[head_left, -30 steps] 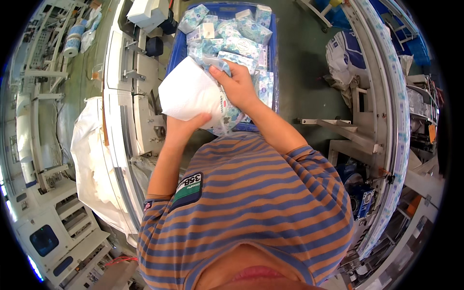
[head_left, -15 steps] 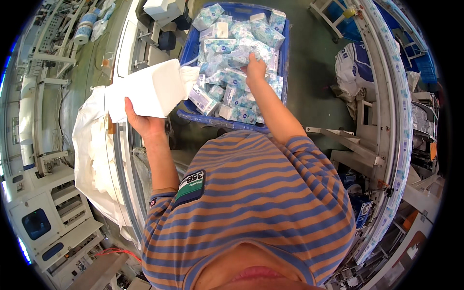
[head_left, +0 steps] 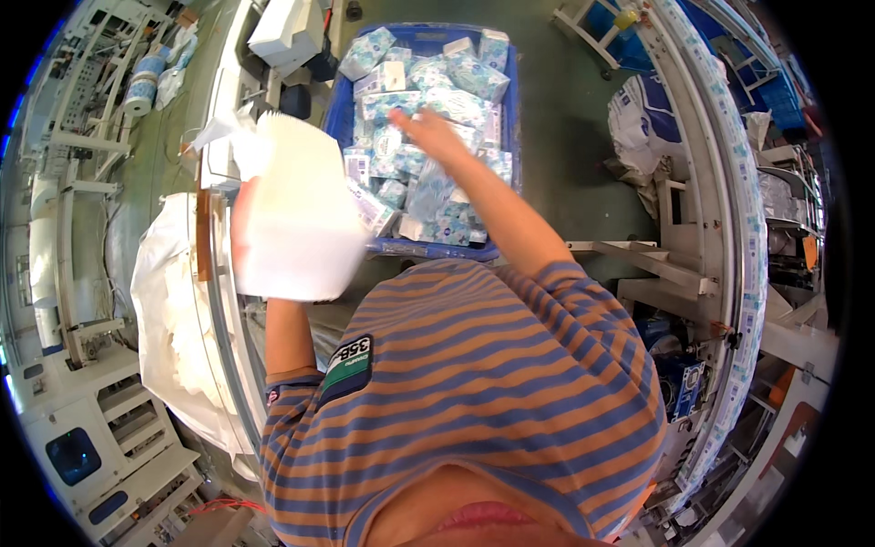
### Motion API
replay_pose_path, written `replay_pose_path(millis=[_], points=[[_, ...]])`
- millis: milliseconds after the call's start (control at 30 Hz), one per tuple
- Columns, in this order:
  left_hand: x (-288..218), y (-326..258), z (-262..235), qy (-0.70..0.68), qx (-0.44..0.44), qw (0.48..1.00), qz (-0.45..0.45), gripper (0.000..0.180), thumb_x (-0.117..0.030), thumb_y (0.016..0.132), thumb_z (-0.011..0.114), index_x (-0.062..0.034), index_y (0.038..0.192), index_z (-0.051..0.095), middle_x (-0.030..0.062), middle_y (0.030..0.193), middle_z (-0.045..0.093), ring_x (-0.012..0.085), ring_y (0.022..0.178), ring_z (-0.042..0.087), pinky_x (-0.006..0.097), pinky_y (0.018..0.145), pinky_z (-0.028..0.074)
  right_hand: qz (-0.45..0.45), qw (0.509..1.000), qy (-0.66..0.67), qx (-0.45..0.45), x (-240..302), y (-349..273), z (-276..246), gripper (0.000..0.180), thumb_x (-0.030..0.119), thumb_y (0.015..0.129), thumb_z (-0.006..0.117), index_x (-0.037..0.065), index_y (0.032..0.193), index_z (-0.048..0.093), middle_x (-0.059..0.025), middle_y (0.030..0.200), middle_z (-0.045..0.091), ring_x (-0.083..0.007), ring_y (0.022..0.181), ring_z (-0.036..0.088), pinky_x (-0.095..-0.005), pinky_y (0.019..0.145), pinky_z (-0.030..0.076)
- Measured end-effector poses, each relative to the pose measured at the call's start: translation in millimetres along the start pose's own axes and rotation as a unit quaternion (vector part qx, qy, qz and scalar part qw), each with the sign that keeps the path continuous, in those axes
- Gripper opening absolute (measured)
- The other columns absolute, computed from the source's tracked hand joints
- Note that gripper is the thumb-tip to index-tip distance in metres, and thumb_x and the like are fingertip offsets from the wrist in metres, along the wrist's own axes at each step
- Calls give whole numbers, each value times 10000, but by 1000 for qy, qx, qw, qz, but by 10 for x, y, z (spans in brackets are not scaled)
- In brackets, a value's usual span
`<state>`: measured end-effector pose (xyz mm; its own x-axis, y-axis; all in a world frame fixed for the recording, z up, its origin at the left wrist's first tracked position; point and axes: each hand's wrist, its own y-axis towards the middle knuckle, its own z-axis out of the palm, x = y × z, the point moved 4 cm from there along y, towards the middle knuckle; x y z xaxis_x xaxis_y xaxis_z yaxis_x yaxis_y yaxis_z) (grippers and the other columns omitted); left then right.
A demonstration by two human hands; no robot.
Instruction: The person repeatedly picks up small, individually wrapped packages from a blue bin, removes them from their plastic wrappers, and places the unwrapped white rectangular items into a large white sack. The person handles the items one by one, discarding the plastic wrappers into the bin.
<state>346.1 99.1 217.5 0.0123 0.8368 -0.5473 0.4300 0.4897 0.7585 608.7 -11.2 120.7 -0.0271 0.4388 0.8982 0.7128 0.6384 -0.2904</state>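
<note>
A thick block of white tissues [head_left: 296, 205] is held up on the left, blurred by motion, with a loose sheet [head_left: 235, 137] sticking out at its top. My left hand [head_left: 242, 223] grips it from behind and is mostly hidden by it. Over the blue crate [head_left: 387, 246] reaches my right hand [head_left: 427, 132], somewhat smeared, fingers stretched leftward and nothing seen in them. Just below that hand a blue-and-white tissue pack [head_left: 430, 190] is blurred, as if moving. Many similar tissue packs [head_left: 478, 77] lie jumbled in the crate.
Along my left runs a metal rail [head_left: 219, 319] with a large white plastic bag [head_left: 169, 310] beside it. A white machine housing [head_left: 284, 36] stands left of the crate. To the right are a conveyor [head_left: 743, 273] carrying packs and a stuffed white-and-blue sack [head_left: 643, 114].
The tissue block has swung round and come nearer, its loose sheet now at the upper left. My right hand has shifted left over the crate and let go of a pack.
</note>
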Motion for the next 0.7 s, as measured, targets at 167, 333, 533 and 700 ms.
replay_pose_path(millis=[167,333,533,700], points=[[-765,115,572,93,241,900,352,281,-88,736,573,-144,987,460,139,1179,484,308,1115,452,486,992,248,17,738,543,400,671,-854,285,637,448,786,551,-3,1208,395,-160,1114,512,-225,986,537,-365,787,470],[-793,315,437,-43,368,929,10,779,-281,603,739,-6,1226,361,177,1205,437,327,1125,421,408,958,299,-105,860,447,225,512,-825,250,679,210,702,672,-2,1239,313,-140,1112,495,-215,1008,513,-324,821,444],[-796,451,617,114,247,957,-98,508,-130,680,671,36,1116,470,90,890,542,168,761,510,276,687,424,-186,891,396,118,473,-939,330,924,296,626,761,-7,1297,202,-148,1211,412,-229,1120,418,-323,938,336],[-603,319,499,-96,155,945,-270,151,-12,797,533,37,939,541,28,770,565,73,693,502,204,669,415,-141,858,467,164,474,-1046,431,888,269,656,727,22,1313,183,-139,1220,400,-225,1123,411,-325,929,347]])
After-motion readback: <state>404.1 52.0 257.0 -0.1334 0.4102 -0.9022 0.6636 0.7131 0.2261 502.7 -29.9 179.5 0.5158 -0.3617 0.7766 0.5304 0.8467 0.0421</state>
